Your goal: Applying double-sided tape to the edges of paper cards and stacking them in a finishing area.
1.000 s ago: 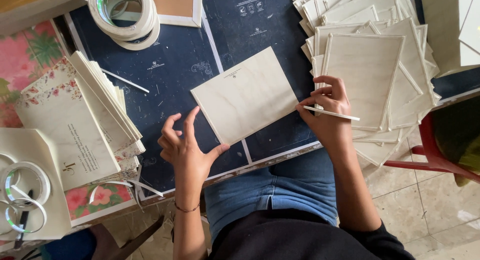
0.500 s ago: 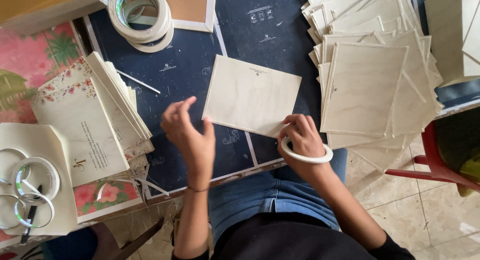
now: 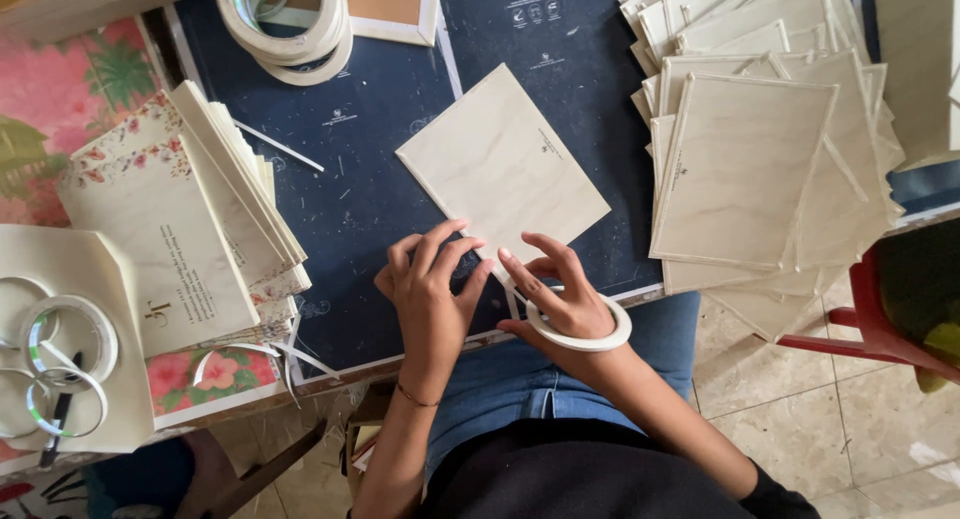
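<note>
A pale cream square panel [image 3: 500,164] lies tilted on the dark blue mat [image 3: 370,189]. My left hand [image 3: 428,291] rests at the panel's near corner, fingers together and fingertips touching its edge. My right hand [image 3: 556,291] is right beside it, fingers spread on the same corner. A white tape roll [image 3: 590,337] is looped around my right hand near the wrist. The two hands almost touch each other at the fingertips.
A fanned stack of similar cream panels [image 3: 740,169] fills the right side. Floral printed cards [image 3: 190,229] are piled on the left, with tape rings [image 3: 60,339] beside them. Stacked tape rolls [image 3: 285,29] sit at the top. A red chair [image 3: 880,329] stands at the right.
My left hand has moved right to the panel's near corner and my right hand, with the tape roll around it, has closed in beside it. The panel now lies more turned.
</note>
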